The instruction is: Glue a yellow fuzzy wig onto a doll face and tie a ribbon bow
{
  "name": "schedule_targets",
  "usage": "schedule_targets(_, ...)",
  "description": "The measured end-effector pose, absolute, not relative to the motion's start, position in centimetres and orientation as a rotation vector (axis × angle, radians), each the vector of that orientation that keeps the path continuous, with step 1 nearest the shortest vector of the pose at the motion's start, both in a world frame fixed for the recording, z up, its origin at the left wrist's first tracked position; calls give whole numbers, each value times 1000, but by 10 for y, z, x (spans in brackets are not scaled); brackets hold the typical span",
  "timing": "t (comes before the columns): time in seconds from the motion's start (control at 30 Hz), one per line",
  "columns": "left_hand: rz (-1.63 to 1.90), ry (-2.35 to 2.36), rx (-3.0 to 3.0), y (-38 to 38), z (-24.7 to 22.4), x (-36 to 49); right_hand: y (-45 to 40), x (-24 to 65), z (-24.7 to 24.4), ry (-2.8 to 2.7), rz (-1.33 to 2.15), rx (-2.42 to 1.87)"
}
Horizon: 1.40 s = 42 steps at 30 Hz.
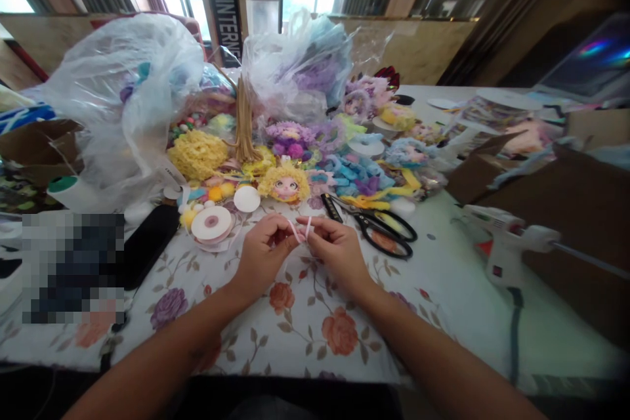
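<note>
A thin pale pink ribbon (308, 228) runs between my two hands above the flowered tablecloth. My left hand (268, 243) pinches one part of it between thumb and fingers. Close beside, nearly touching, my right hand (337, 249) is closed on the other part. Just beyond the fingers lies a doll head (285, 185) with curly yellow hair. To the left of my left hand is a white ribbon spool (211, 223). Large black-handled scissors (386, 231) rest to the right of my right hand.
Plastic bags (142, 79), yellow yarn (197, 154) and blue fuzzy pieces (357, 174) crowd the back. A glue gun (512, 239) stands at the right by a cardboard box (575, 230). A black phone-like case (150, 246) lies at the left.
</note>
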<state>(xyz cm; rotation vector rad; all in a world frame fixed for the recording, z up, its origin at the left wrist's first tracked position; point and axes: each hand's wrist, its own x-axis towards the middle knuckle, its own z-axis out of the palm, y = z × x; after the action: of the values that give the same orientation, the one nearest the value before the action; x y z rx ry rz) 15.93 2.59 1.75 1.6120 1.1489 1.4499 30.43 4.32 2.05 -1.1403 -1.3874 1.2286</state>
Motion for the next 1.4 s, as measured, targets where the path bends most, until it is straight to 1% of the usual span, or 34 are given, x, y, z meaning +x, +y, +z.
schedule_targets(0.23, 1307, 1055, 1318, 28, 16, 158, 42, 307, 16, -1798, 685, -1130)
schedule_targets(0.37, 1277, 1073, 1231, 28, 16, 157, 42, 308, 14, -1936, 526, -1093)
schedule_targets(0.53, 1277, 1081, 1259, 30, 18, 156, 44, 310, 14, -2042, 376, -1070)
schedule_targets(0.67, 1197, 1030, 1199, 30, 18, 155, 44, 310, 12, -2049, 381, -1043)
schedule_targets(0.9, 1074, 932, 987, 31, 21, 153, 43, 309, 11, -2001, 504, -1028)
schedule_targets(1.1, 1013, 920, 1068, 32, 19, 150, 43, 309, 14, -2017, 483, -1048)
schedule_targets(1.27, 943, 930, 1149, 34, 16, 145, 45, 312, 15, -2052, 576, -1034)
schedule_targets(1.4, 914, 960, 1173, 34, 17, 144, 46, 313, 15, -2054, 539, -1061)
